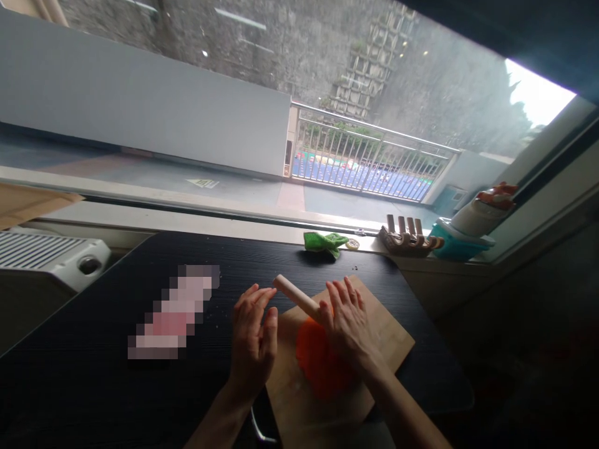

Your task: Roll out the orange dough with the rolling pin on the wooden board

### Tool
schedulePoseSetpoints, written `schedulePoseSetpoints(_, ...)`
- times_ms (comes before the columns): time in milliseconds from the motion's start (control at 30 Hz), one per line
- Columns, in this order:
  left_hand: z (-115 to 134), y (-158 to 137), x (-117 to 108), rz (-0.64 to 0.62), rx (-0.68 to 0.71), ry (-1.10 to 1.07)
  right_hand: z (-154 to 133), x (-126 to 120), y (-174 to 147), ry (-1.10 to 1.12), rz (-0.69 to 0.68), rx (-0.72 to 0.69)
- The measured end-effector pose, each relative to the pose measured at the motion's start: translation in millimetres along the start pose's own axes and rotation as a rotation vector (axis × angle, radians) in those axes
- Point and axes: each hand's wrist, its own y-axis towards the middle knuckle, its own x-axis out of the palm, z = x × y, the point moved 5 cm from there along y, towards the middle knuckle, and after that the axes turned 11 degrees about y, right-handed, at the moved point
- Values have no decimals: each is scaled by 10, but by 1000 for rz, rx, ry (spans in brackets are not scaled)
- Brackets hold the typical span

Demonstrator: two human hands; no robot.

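A pale wooden rolling pin [299,297] lies at a slant across a flat round of bright orange dough or clay [322,371]. Under both is a wooden board [388,340] on the dark table. My right hand [349,324] is over the pin's right part, its fingers stretched out and not wrapped round it; the hand hides that end of the pin and part of the orange round. My left hand [255,337] is held up beside the pin's left end, fingers apart and slightly bent, with nothing in it.
A green cloth [325,243] and a small round item [352,244] lie at the table's far edge by the window. A brown rack [405,240] and a teal container [461,240] stand on the sill. A blurred-out pinkish thing [173,315] lies left; a radiator [56,259] is beyond it.
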Motion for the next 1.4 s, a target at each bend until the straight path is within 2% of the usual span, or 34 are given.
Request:
schedulePoseSetpoints(133,1,3,1,-3,1,6,81,-42,67,-24,-68,121)
schedulePoseSetpoints(233,-14,-1,-7,7,-7,7,12,25,15,14,-129,55)
schedulePoseSetpoints(333,-17,-1,-13,19,-5,7,-58,35,-7,6,-87,-33)
schedulePoseSetpoints(500,-6,3,-8,3,-11,3,51,-19,104,-25,-80,89)
schedulePoseSetpoints(667,-15,-1,-3,5,-11,-2,-78,38,38,23,-106,-123)
schedulePoseSetpoints(700,-16,-2,-4,8,-7,-2,-62,30,54,15,-100,-128)
schedulePoseSetpoints(833,-22,-3,-1,3,-15,4,103,-17,158,4,-109,59)
schedulePoseSetpoints(867,-24,-4,0,1,-22,5,94,-12,155,12,-119,62)
schedulePoseSetpoints(1000,-28,-5,5,1,-31,2,-75,42,88,28,-132,-151)
schedulePoseSetpoints(1033,-29,-5,6,2,-26,3,-67,48,99,21,-135,-168)
schedulePoseSetpoints(1200,-31,0,5,13,-2,21,211,16,259,5,-151,34)
schedulePoseSetpoints(1233,-32,0,7,12,-2,20,204,15,253,8,-147,28)
schedulePoseSetpoints(1333,-42,0,19,2,-16,18,9,34,165,22,-139,-140)
schedulePoseSetpoints(1400,-49,0,22,9,-13,21,-93,36,146,37,-171,-202)
